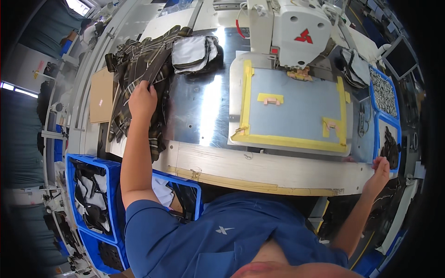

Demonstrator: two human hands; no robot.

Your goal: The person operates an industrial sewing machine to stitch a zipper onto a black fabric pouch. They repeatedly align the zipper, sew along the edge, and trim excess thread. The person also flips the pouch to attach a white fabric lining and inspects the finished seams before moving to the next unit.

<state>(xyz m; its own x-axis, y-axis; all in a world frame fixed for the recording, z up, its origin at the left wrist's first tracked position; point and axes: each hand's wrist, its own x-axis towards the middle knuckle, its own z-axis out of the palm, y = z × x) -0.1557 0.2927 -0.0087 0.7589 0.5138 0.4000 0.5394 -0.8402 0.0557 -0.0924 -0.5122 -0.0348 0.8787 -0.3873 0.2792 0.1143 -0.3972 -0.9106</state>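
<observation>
My left hand (143, 99) lies on a heap of dark plaid cloth pieces (157, 53) at the left of the table. Its fingers are closed, pinching a dark plaid piece at the edge of a long strip. Beside the heap is a stack of pale and dark pocket-shaped pieces (190, 53). Far to the right, my right hand (381, 172) is at the near rim of a blue tray (397, 172) that holds a crumpled dark cloth piece (390, 146). The right fingers are bunched together; whatever is between them is hidden.
A white sewing machine head (301, 34) stands over a clamp plate edged with yellow tape (292, 139). Scissors (363, 123) lie right of it. Other cloth pieces (356, 69) sit at the back right. Blue bins (113, 194) with cloth scraps stand below the table's left edge.
</observation>
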